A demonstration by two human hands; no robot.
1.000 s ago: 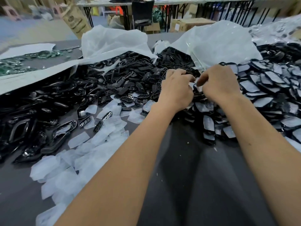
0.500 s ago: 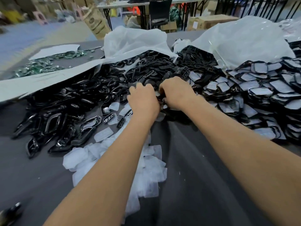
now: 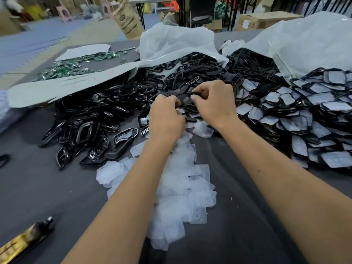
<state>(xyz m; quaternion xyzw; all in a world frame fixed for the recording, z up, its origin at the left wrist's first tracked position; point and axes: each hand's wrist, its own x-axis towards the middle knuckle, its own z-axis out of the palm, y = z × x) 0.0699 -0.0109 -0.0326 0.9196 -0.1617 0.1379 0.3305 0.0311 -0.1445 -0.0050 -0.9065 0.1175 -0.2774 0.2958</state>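
Since half a second ago my view has tipped down and nearer, so a dark bottle with a gold label now shows at the near left corner. The right hand has turned, and its thumb and forefinger now show, lifted a little above the heap. The left hand has stayed almost where it was.

The right hand pinches a small black plastic part between thumb and forefinger. The part is thin, dark and slightly shiny, but too blurred to see more detail. It is in the middle of the scene, just above the loose black parts, between the two hands. Its long axis runs about left to right, and its free end points left, toward the left hand.

The left hand has its fingers curled down into the edge of the heap. I cannot tell whether it grasps something.

On the grey table, glossy black frames lie at the left and film-covered parts at the right. Peeled clear film pieces lie near, under the left forearm. White bags stand at the far side, and green circuit boards lie at the far left.
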